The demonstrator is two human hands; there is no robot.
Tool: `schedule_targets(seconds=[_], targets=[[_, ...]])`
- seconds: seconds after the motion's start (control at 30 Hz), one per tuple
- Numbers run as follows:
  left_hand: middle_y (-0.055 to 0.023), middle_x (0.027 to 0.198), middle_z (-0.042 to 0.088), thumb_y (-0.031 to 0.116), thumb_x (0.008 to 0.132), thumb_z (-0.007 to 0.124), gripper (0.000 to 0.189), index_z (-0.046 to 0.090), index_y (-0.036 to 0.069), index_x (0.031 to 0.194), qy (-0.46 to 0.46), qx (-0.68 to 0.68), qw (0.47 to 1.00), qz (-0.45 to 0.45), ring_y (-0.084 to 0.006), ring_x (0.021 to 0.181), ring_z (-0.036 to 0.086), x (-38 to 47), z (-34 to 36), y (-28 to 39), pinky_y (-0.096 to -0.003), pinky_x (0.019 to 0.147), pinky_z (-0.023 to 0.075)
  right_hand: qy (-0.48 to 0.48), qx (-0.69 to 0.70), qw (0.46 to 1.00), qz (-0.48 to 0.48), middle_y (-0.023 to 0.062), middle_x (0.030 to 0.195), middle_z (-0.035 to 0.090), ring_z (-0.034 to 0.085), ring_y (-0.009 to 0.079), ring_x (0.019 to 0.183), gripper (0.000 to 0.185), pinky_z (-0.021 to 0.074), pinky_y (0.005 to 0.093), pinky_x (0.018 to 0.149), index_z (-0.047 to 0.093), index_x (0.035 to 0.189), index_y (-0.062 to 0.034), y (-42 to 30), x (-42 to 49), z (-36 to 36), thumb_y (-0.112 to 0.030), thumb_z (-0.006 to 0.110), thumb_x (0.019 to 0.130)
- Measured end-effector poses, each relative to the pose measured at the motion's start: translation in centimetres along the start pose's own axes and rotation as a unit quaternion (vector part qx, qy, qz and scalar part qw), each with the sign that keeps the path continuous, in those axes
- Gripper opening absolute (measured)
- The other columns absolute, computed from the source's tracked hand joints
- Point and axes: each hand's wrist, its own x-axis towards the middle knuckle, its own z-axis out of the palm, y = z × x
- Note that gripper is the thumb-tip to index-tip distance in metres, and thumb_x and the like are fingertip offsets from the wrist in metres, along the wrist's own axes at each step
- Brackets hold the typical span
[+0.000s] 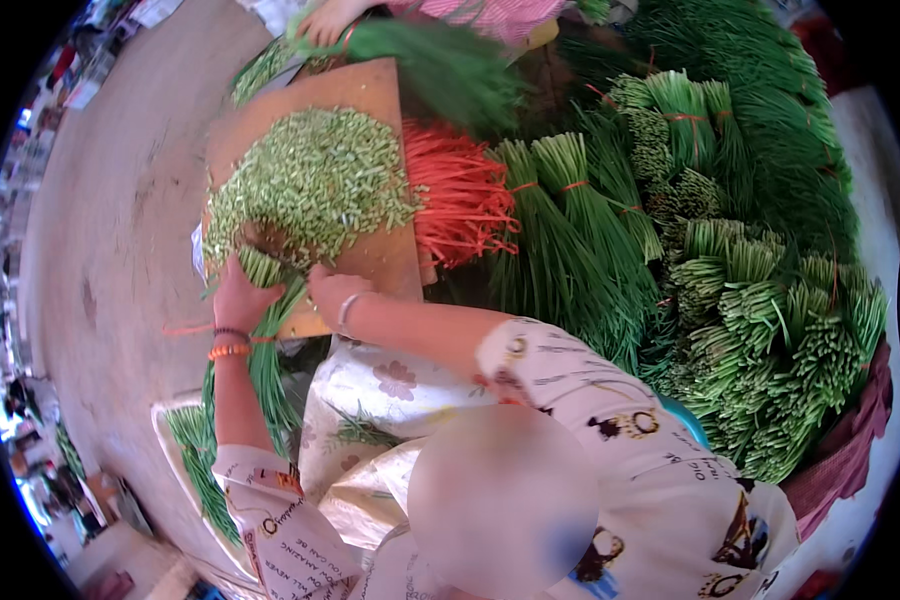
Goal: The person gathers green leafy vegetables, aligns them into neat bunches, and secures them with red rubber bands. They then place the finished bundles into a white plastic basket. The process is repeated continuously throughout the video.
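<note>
My left hand [242, 294] holds a bundle of green vegetable stalks [259, 270] at the near left edge of a wooden board [360, 266]. The bundle's long green leaves [268, 371] hang down beside my left forearm. Just right of it, my right hand [335, 291] is closed around a handle, mostly hidden; a dark knife blade [270, 244] lies against the stalk ends. A heap of short cut stalk pieces [322, 172] covers much of the board beyond both hands. Red ties [461, 195] are piled along the board's right side.
Tied green bundles [570, 217] lie to the right, with a tall stack of bundles [765, 337] farther right. Across the board, another person's hand [326, 22] holds a leafy bundle [442, 71]. A container of greens [195, 450] stands at lower left, beside the bare floor [105, 262].
</note>
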Motion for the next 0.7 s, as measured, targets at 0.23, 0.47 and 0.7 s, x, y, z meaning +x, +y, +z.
schedule_targets(seconds=[0.23,0.47,0.7], targets=[[-0.0189,0.089,0.056,0.029,0.055,0.071,0.065,0.038,0.001,0.104,0.046,-0.044,0.998,0.013,-0.0378,0.084,0.054,-1.4,-0.6,0.5,-0.0413,0.069,0.0438,0.047,-0.054,0.996,-0.049,0.0213,0.087,0.059,0.060,0.0329,0.081,0.036,0.0472,0.0407,0.067,0.037,0.102,0.0039,2.7,2.6,-3.0,-0.020,0.048,0.078],[-0.0151,0.098,0.054,0.013,0.060,0.070,0.061,0.038,0.000,0.110,0.168,-0.210,0.962,0.049,-0.0266,0.087,0.055,-8.4,-4.4,-2.8,-0.0349,0.073,0.0441,0.196,-0.122,0.964,-0.129,0.0221,0.092,0.054,0.056,0.0306,0.084,0.043,0.0460,0.0379,0.071,0.044,0.100,0.0026,1.7,-1.2,-7.2,-0.035,0.047,0.080],[-0.0185,0.114,0.045,0.009,0.063,0.069,0.072,0.028,-0.005,0.121,0.111,-0.371,0.892,0.235,-0.0269,0.101,0.050,-18.9,-10.6,5.0,-0.0341,0.084,0.0429,-0.559,0.564,0.607,-0.038,0.0134,0.103,0.056,0.057,0.0234,0.088,0.066,0.0466,0.0348,0.074,0.048,0.113,-0.0036,-1.8,-7.3,-0.7,-0.059,0.031,0.081]])
